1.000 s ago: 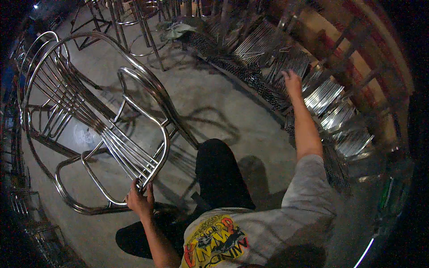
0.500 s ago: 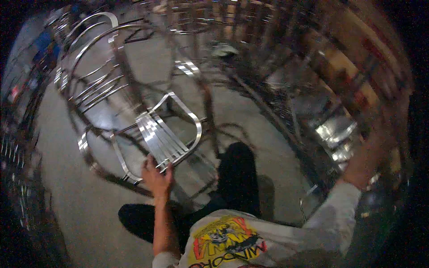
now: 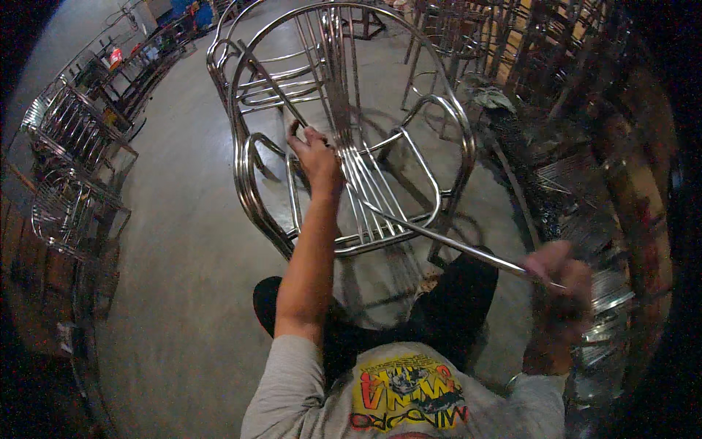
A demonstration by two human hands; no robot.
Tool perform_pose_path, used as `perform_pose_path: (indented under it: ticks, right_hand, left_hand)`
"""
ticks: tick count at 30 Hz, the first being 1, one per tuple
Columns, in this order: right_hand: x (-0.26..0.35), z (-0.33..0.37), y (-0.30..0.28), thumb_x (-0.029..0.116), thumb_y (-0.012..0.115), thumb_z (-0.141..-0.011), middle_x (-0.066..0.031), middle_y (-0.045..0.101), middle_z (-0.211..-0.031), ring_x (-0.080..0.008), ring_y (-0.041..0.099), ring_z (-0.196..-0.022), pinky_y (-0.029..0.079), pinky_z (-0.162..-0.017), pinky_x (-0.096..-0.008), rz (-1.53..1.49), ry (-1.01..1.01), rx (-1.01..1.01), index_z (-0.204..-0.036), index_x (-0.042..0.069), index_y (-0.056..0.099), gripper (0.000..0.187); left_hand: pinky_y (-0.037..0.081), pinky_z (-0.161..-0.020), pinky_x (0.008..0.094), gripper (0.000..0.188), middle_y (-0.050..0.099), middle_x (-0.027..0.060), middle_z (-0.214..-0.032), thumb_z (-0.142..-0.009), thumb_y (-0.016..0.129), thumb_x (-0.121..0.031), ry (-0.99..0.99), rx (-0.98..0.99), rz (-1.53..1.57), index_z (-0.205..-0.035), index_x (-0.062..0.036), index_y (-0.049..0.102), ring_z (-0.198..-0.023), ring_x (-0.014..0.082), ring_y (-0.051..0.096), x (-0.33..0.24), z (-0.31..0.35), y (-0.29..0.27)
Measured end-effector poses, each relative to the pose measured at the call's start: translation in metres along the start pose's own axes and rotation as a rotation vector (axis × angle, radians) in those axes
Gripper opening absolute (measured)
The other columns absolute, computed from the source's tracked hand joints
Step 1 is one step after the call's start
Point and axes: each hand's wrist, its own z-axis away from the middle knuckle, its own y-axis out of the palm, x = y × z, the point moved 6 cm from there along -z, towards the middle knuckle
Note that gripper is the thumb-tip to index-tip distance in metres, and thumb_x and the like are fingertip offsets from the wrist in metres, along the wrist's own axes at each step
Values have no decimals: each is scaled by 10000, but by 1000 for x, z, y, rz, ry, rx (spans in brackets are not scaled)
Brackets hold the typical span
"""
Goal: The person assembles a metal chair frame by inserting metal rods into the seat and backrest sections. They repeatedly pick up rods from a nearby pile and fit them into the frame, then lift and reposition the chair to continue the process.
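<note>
A shiny metal chair frame of bent tubes, with thin bars for its seat and back, stands in front of me. Across it lies a long, slightly bent metal tube. My left hand is closed around this tube above the seat bars, and the tube's far end sticks out toward the upper left of the chair back. Off to the right, my right hand grips the tube's near end; motion blurs that hand. My knees are close to the front of the chair.
Behind it stands a second metal chair frame. More chair frames are grouped at the left. A dark pile of metal rods and parts lines the right side, with a pale cloth near it. A workbench stands at the far left.
My right hand has come in from the far right and now holds the tube across the chair. My left hand has gone from the seat's front edge up onto the tube. My view has shifted.
</note>
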Motion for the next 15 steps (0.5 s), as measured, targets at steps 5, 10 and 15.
perform_pose_path:
  ticks: [5,10,15]
  right_hand:
    - [-87,-28,88,168,548,-912,-144,597,-894,-183,591,-675,511,-563,-294,-393,582,412,-1105,-13,529,265]
    - [-142,-56,140,214,514,-965,-39,544,-729,-81,426,-432,359,-364,-244,-538,952,571,-1155,25,507,268]
    - [-145,-92,164,211,503,-976,-5,439,-683,-62,372,-408,307,-340,-232,-543,966,522,-1209,22,471,301]
  left_hand:
    - [484,-840,422,409,631,212,-1050,-1006,446,-256,257,-5,-430,-1344,-26,466,-914,351,618,55,-86,-18]
    - [441,-950,423,411,598,248,-1224,-1002,449,-244,306,53,-485,-1352,-33,488,-1137,402,570,86,-109,8]
    - [456,-906,421,403,617,240,-1173,-994,452,-233,279,16,-496,-1335,-25,512,-1057,380,604,89,-147,18]
